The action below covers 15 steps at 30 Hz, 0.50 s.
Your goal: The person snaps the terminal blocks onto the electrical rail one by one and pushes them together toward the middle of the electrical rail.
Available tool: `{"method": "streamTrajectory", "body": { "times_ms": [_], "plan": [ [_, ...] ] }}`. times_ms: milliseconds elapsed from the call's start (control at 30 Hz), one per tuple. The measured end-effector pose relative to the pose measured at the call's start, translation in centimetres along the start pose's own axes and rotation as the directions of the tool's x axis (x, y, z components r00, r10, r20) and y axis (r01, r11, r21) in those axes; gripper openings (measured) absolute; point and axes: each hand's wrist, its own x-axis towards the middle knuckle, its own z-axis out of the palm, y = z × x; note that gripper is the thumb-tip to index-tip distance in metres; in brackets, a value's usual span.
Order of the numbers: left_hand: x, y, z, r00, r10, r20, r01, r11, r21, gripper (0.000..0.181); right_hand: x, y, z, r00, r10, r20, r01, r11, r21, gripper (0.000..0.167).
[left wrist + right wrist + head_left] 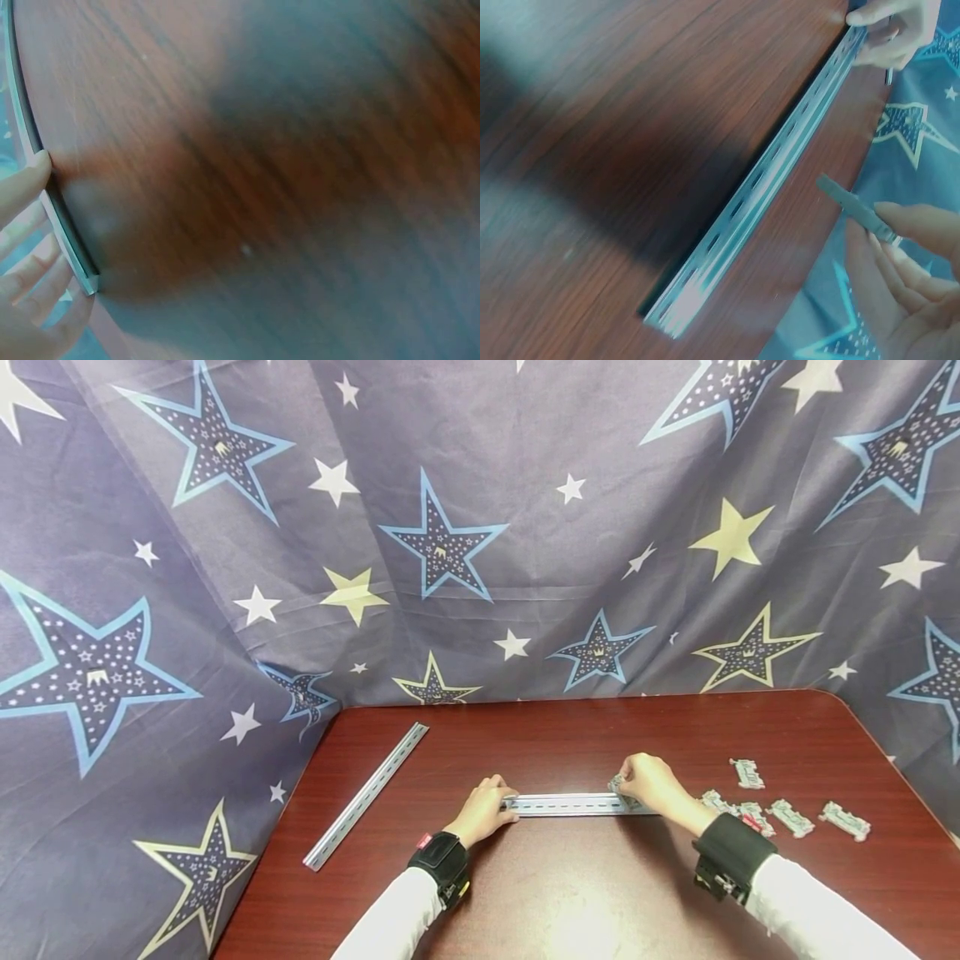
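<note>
A slotted metal DIN rail (pixel 562 805) lies crosswise on the table before me. My left hand (pixel 483 810) grips its left end; in the left wrist view the thumb (pixel 34 176) is on one edge and the fingers on the other. Between thumb and fingers my right hand (pixel 651 783) pinches a small grey terminal block (pixel 857 210). In the right wrist view the block is held beside the rail (pixel 761 176), apart from it in that picture. The head view has the right hand over the rail's right part, partly hiding it.
A second DIN rail (pixel 367 796) lies slanted on the left of the table (pixel 525 735). Several grey terminal blocks (pixel 845 821) are scattered at the right, some near the right forearm; a red piece (pixel 751 822) shows among them. A star-patterned cloth (pixel 465 627) hangs behind the table.
</note>
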Motion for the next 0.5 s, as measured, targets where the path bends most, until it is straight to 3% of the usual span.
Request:
{"method": "streamTrajectory", "body": {
  "times_ms": [500],
  "plan": [
    [0.1, 0.0, 0.1, 1.000, -0.011, 0.004, 0.011, 1.000, -0.006, 0.032, 1.3, -2.9, 3.6, 0.986, 0.162, -0.028, -0.159, 0.983, 0.096, 0.010]
  ]
}}
